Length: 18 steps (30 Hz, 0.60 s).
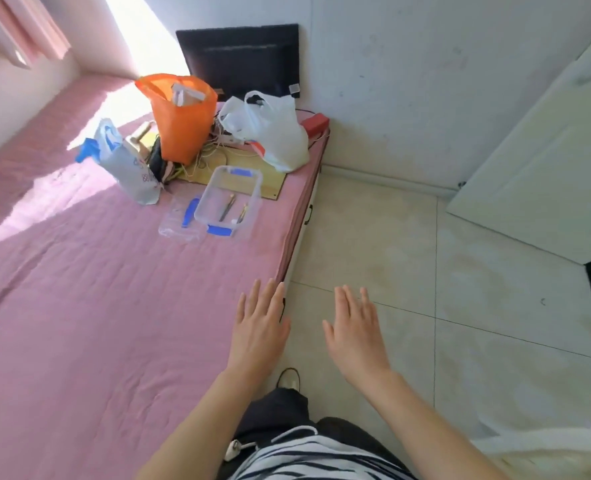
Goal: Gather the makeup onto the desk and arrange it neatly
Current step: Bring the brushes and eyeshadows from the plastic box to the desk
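Observation:
A clear plastic box (250, 195) with blue clips sits on the pink bed (79, 306) near its right edge. Two thin makeup brushes or pencils (226, 207) lie inside it. Its clear lid (179, 220) rests beside it on the left. My left hand (259, 323) hovers flat over the bed's edge, fingers spread, holding nothing. My right hand (354, 330) is stretched out flat over the tiled floor, also holding nothing. Both hands are well short of the box.
Behind the box stand an orange bag (179, 126), a white plastic bag (276, 133), a pale pouch (127, 168), tangled cables, a wooden board (270, 181) and a black screen (242, 57) against the wall. Tiled floor (425, 271) and a white door (547, 150) lie to the right.

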{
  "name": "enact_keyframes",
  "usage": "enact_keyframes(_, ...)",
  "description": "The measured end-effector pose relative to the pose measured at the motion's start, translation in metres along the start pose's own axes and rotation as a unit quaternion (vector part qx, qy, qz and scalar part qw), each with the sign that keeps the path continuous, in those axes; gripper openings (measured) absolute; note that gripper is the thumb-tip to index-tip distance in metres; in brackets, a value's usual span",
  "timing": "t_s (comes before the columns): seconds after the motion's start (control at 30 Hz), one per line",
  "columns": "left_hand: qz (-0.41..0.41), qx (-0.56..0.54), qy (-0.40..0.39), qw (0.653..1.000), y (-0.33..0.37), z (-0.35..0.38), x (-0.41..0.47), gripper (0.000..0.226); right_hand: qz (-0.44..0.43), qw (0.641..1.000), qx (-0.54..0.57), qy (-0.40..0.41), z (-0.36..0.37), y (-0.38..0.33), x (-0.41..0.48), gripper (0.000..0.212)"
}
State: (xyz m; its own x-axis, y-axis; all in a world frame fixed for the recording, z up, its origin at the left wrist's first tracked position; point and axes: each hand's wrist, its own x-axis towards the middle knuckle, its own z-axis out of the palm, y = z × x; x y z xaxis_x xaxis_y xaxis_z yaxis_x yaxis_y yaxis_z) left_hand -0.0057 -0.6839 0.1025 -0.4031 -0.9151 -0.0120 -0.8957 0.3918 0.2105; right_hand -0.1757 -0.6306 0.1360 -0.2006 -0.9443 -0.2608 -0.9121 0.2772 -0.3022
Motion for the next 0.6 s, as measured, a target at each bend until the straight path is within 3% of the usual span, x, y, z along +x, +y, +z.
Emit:
enact_keyframes(0.27,0.037,0.020,-0.015,0.999,-0.012,0.006,0.089,0.055,0.069,0.997,0.019,-0.005,-0.017,0.014,0.070,0.066)
enact_keyframes(0.6,-0.008,-0.042,-0.046,0.998,0.032,0.027,0.199,0.062,0.039,0.999,0.011,-0.029,-0.054,0.080,0.181,0.064)
